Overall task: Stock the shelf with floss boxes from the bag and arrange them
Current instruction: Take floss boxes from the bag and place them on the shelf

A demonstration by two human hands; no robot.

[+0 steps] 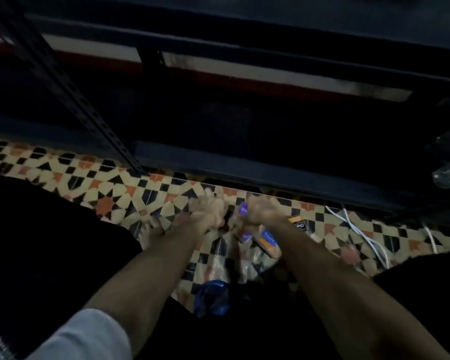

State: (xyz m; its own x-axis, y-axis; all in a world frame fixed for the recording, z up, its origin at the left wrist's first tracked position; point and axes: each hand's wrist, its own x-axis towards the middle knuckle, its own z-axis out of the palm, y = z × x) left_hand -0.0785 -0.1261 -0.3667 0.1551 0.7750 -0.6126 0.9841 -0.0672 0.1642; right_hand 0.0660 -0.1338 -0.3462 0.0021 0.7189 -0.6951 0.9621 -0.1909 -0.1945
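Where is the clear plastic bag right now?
In the head view, the clear bag lies low on the patterned floor, centre frame, between the forearms, below the left hand and right hand, before the dark shelf.

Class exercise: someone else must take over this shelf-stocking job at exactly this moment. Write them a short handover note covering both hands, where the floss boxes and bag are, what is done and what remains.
Left hand: down at the clear plastic bag on the patterned floor; blurred, so its grip cannot be judged.
Right hand: closed around a purple floss box at the bag's mouth.
More boxes: an orange-and-blue one in the bag below the right wrist, an orange-and-black one beside it.
Shelf: dark; no floss boxes can be made out on it.
Done: nothing confirmed placed.
Left: lift boxes out, put them on the shelf, arrange them.
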